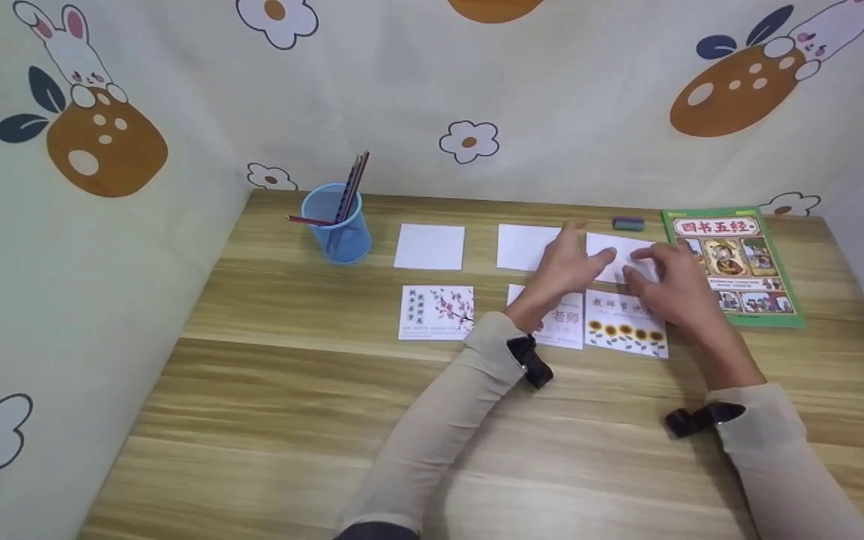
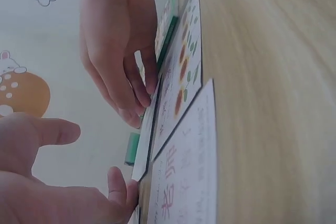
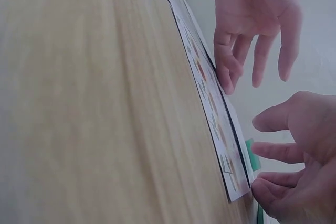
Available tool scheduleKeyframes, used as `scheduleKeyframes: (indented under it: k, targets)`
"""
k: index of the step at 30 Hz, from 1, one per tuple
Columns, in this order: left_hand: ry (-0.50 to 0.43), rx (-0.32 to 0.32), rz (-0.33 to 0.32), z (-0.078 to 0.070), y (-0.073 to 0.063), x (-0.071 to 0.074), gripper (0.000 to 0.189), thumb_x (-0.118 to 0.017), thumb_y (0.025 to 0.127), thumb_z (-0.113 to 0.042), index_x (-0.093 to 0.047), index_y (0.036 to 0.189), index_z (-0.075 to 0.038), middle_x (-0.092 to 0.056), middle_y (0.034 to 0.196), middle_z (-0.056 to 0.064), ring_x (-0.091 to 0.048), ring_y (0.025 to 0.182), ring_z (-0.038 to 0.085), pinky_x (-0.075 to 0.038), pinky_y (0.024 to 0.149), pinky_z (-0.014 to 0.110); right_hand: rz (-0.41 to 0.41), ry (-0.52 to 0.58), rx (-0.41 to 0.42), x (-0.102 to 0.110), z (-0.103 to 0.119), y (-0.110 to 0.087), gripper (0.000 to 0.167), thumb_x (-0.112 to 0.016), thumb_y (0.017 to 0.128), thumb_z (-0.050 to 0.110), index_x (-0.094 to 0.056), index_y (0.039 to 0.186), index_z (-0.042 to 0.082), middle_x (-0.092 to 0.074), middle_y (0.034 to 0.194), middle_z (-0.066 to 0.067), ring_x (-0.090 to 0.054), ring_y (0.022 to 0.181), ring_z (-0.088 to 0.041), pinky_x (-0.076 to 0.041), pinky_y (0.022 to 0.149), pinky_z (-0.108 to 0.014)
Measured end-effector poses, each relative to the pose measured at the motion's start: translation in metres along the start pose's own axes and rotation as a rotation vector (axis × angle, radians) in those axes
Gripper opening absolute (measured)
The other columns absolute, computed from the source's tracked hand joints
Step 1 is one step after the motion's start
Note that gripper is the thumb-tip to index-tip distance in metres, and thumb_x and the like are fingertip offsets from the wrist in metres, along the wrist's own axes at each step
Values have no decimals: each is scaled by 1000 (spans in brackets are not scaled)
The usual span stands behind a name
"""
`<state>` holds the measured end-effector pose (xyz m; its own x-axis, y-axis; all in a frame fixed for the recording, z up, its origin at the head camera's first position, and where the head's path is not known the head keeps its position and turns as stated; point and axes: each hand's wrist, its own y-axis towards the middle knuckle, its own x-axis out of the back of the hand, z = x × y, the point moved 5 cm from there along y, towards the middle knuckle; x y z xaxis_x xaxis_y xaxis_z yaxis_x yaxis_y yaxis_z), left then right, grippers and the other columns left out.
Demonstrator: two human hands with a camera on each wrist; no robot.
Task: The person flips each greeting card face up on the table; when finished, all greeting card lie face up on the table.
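In the head view my left hand (image 1: 563, 262) hovers over the gap between the middle blank white card (image 1: 522, 246) and the right blank card (image 1: 603, 268), thumb spread from the fingers. Its lower fingers touch down near the card's edge in the left wrist view. At the right blank card's other side is my right hand (image 1: 679, 289), fingers lightly bent and low, gripping nothing visible. Below lie a sunflower card (image 1: 625, 335) and a card with red characters (image 1: 568, 321), the latter partly hidden by my left wrist. Whether either hand presses the right blank card I cannot tell.
A third blank card (image 1: 430, 247) lies left, above a blossom-printed card (image 1: 437, 313). At the back left stands a blue mesh cup (image 1: 347, 238) with several pencils. A green-bordered book (image 1: 766, 281) lies right, beside a small green-and-purple block (image 1: 628, 224). A patterned curtain (image 1: 379, 97) hangs behind.
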<state>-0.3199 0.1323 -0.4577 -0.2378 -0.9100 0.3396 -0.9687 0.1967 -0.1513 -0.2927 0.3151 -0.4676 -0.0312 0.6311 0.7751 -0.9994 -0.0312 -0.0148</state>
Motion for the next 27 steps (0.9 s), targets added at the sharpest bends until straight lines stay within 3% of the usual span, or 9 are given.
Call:
scheduleKeyframes:
  k: [4,8,11,13,16,18,21,23,27]
  targets:
    - [-101,11,3,0,0,0,67,-75,102,-34,-47,159,-12,-66,150,13,-66,135,20,-53,114,32,7,-30,40,0,3,-1,68,-80,98,42,-61,143,-6,-51,154,-36,-42,147,-56,-35,120,-73]
    - [-267,-12,34,-2,0,-3,62,-69,106,-43,-50,156,-13,-73,142,10,-70,131,20,-56,109,30,50,-34,103,0,9,-3,90,-90,89,44,-51,153,-7,-52,152,-35,-49,141,-54,-42,116,-71]
    - [-353,-72,95,-7,0,-7,55,-57,110,-51,-54,152,-16,-80,130,3,-74,124,19,-57,108,31,89,5,100,0,13,-4,87,-81,97,46,-45,161,0,-49,160,-33,-46,147,-55,-37,121,-73]
    - [-376,-122,141,-9,-1,-9,51,-50,113,-52,-56,149,-16,-81,125,0,-75,121,18,-58,107,33,93,24,73,1,13,-5,76,-63,108,50,-43,164,4,-48,163,-32,-43,151,-56,-34,123,-74]
    - [-336,-183,175,-11,-1,-11,50,-44,115,-51,-59,146,-14,-79,132,1,-75,122,20,-59,104,33,55,79,19,3,11,-6,71,-37,115,53,-43,163,1,-52,157,-35,-51,143,-57,-41,117,-74]
    - [-265,-200,188,-10,0,-12,48,-46,115,-49,-61,146,-15,-75,140,2,-72,127,19,-59,105,30,0,100,-5,6,10,-7,73,-32,115,52,-45,159,-5,-57,148,-38,-60,131,-56,-52,107,-67]
    - [-132,-210,260,-7,0,-13,42,-55,113,-41,-63,147,-16,-69,147,3,-68,132,16,-55,107,24,-78,131,-3,11,9,-8,64,-45,114,45,-50,151,-8,-65,133,-35,-68,114,-49,-60,89,-46]
    - [-61,-224,322,-7,0,-12,40,-61,111,-34,-64,147,-16,-68,149,4,-68,132,15,-55,106,22,-128,119,-6,15,9,-8,63,-57,111,39,-45,156,-4,-65,135,-33,-68,115,-45,-58,86,-35]
    - [41,-246,381,-6,0,-7,41,-67,108,-27,-64,147,-15,-65,153,7,-68,130,16,-55,105,21,-219,127,-59,21,8,-8,87,-75,101,27,-25,170,9,-55,149,-32,-63,124,-44,-59,97,-41]
